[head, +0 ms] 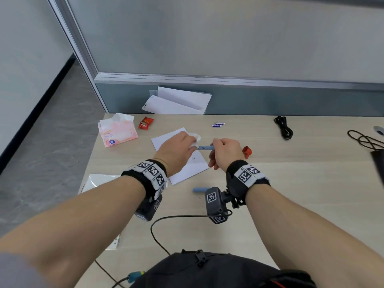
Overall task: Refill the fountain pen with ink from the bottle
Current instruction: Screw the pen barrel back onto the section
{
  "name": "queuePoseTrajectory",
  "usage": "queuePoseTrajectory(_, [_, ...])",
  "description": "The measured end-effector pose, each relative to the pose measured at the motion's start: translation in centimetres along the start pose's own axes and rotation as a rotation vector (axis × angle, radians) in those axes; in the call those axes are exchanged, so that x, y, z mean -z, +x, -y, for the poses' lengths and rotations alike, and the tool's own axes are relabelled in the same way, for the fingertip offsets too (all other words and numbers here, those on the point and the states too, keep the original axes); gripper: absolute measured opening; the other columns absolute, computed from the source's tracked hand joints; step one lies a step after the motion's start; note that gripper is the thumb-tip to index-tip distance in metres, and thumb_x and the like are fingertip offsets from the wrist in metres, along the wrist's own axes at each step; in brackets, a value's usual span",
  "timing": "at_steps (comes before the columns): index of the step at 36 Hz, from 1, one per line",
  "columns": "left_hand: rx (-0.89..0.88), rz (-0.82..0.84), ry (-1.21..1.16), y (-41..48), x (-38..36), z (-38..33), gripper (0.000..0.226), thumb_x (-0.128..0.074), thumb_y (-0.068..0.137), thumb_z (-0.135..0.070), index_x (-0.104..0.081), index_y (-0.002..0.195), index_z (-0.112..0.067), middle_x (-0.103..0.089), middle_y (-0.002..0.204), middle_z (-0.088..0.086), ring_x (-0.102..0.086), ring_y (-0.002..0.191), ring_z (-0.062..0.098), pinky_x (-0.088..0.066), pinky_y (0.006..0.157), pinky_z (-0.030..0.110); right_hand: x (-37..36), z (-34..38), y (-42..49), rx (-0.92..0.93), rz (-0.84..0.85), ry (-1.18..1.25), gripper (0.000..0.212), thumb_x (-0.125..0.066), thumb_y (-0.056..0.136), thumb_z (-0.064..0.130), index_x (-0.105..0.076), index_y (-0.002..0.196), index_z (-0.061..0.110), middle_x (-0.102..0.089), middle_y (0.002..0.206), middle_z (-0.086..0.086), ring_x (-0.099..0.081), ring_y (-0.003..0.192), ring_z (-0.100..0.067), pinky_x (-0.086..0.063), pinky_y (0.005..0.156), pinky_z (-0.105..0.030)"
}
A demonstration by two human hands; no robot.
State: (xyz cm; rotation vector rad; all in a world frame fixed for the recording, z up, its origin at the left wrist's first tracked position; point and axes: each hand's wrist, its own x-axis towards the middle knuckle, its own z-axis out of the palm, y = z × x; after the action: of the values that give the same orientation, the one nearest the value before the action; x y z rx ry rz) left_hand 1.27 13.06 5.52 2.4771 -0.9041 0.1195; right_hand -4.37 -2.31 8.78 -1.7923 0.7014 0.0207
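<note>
My right hand [225, 152] grips a light blue fountain pen body [206, 147], held level above a white sheet of paper [193, 169] on the desk. My left hand [176, 151] holds a crumpled white tissue [196, 139] against the pen's left end, which is hidden by the fingers. A second light blue pen part [199, 190], probably the cap, lies on the desk near my right wrist. A red object [247, 151] shows just right of my right hand, partly hidden; it may belong to the ink bottle, but I cannot tell.
A pink tissue pack [116, 132] and red candy wrappers [145, 123] lie at the back left. Folded white papers [178, 101] lean on the partition. Two batteries [218, 124] and a black cable [283, 127] sit further right. A clear sleeve [99, 180] lies left.
</note>
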Motion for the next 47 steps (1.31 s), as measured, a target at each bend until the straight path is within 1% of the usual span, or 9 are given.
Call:
queuePoseTrajectory(3, [-0.120,0.058,0.089,0.1,-0.7,-0.4,0.029,-0.052,0.097,-0.021,-0.062,0.115,-0.002,-0.057,0.103,0.015,-0.056,0.089,0.031,-0.048,0.075,0.043,0.4,-0.3,-0.3,0.012,0.005,0.009,0.032,-0.040,0.097,0.021,-0.061,0.087,-0.001,-0.058,0.056,-0.012,-0.055,0.038,-0.024,-0.039,0.035,-0.024])
queuePoseTrajectory(9, [-0.212,0.087,0.159,-0.3,-1.4,0.5,0.023,-0.058,0.093,-0.017,-0.066,0.104,0.002,-0.058,0.091,0.017,-0.055,0.075,0.033,-0.050,0.060,0.044,0.7,-1.5,-0.5,-0.006,-0.001,0.019,0.031,-0.039,0.097,0.020,-0.059,0.082,0.002,-0.056,0.055,-0.010,-0.054,0.038,-0.024,-0.039,0.037,-0.025])
queuePoseTrajectory(15, [-0.009,0.172,0.153,-1.3,-2.8,2.0,0.029,-0.046,0.099,-0.024,-0.063,0.115,-0.006,-0.055,0.105,0.011,-0.055,0.089,0.028,-0.045,0.075,0.037,1.9,-3.1,-0.5,-0.046,-0.060,0.056,0.030,-0.040,0.096,0.022,-0.059,0.080,0.005,-0.055,0.052,-0.006,-0.053,0.038,-0.022,-0.039,0.036,-0.024])
queuePoseTrajectory(22, [0.294,0.112,-0.064,-1.4,-4.8,1.9,0.032,-0.048,0.097,-0.021,-0.058,0.125,-0.010,-0.053,0.120,0.012,-0.053,0.107,0.028,-0.037,0.090,0.031,3.5,-5.2,-0.4,-0.091,-0.116,0.020,0.030,-0.041,0.095,0.021,-0.060,0.079,0.005,-0.056,0.051,-0.006,-0.054,0.038,-0.021,-0.040,0.037,-0.025])
queuePoseTrajectory(27, [0.266,0.124,-0.159,-0.2,-5.5,-0.1,0.032,-0.051,0.093,-0.017,-0.060,0.123,-0.011,-0.055,0.118,0.013,-0.053,0.107,0.028,-0.036,0.090,0.031,4.5,-6.5,-0.1,-0.101,-0.135,0.011,0.026,-0.042,0.091,0.016,-0.059,0.076,0.003,-0.056,0.050,-0.009,-0.053,0.037,-0.023,-0.039,0.038,-0.028])
queuePoseTrajectory(31, [0.139,0.219,-0.195,0.2,-6.6,-2.1,0.024,-0.049,0.096,-0.025,-0.059,0.116,-0.015,-0.056,0.110,0.006,-0.055,0.099,0.025,-0.036,0.079,0.028,4.9,-7.2,0.3,-0.135,-0.151,0.034,0.027,-0.042,0.092,0.017,-0.059,0.077,0.003,-0.056,0.050,-0.009,-0.055,0.037,-0.024,-0.040,0.037,-0.026])
queuePoseTrajectory(36, [0.142,0.266,-0.169,-0.7,-7.2,-2.2,0.016,-0.050,0.096,-0.022,-0.059,0.105,-0.014,-0.058,0.105,0.004,-0.055,0.090,0.025,-0.035,0.073,0.027,3.9,-7.0,0.6,-0.153,-0.110,0.068,0.031,-0.040,0.096,0.021,-0.058,0.078,0.004,-0.058,0.047,-0.006,-0.057,0.038,-0.025,-0.040,0.037,-0.025])
queuePoseTrajectory(43, [0.449,0.169,-0.177,-1.5,-5.8,1.9,0.018,-0.053,0.093,-0.023,-0.062,0.104,-0.012,-0.065,0.103,0.007,-0.059,0.094,0.027,-0.046,0.081,0.034,2.6,-6.3,1.1,-0.126,-0.053,0.103,0.027,-0.043,0.094,0.018,-0.061,0.080,0.003,-0.060,0.050,-0.006,-0.059,0.041,-0.024,-0.042,0.037,-0.026])
queuePoseTrajectory(47, [0.650,0.053,-0.311,-1.6,-5.0,3.4,0.027,-0.056,0.090,-0.021,-0.062,0.116,-0.016,-0.067,0.114,0.003,-0.060,0.105,0.022,-0.040,0.084,0.023,2.2,-6.1,1.1,-0.119,0.036,0.116,0.018,-0.047,0.093,0.007,-0.062,0.084,0.011,-0.065,0.069,-0.011,-0.062,0.049,-0.021,-0.048,0.044,-0.027])
